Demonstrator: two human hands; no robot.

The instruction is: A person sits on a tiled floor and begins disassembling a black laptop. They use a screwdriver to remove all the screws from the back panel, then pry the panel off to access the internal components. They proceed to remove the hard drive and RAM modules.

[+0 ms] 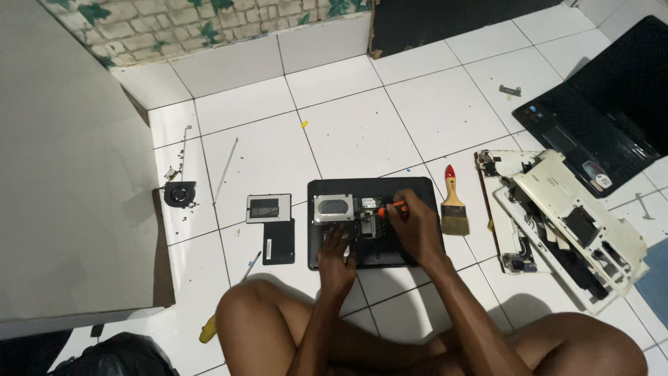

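Note:
A black laptop base (410, 186) lies upside down on the white tiled floor, its cover off, showing a silver drive bay (333, 208) and circuit parts. My right hand (414, 224) grips a screwdriver with an orange handle (391, 207), tip down over the board at the laptop's middle. My left hand (337, 254) rests flat on the laptop's near edge, fingers spread. My bare knees sit below the laptop.
Two removed black covers (268, 207) (278, 241) lie left of the laptop, with a small fan (179, 193) and thin metal strips further left. A paintbrush (454, 204) lies right, then a dismantled white laptop shell (570, 223) and a black laptop (598, 118). A yellow-handled tool (208, 329) lies by my left knee.

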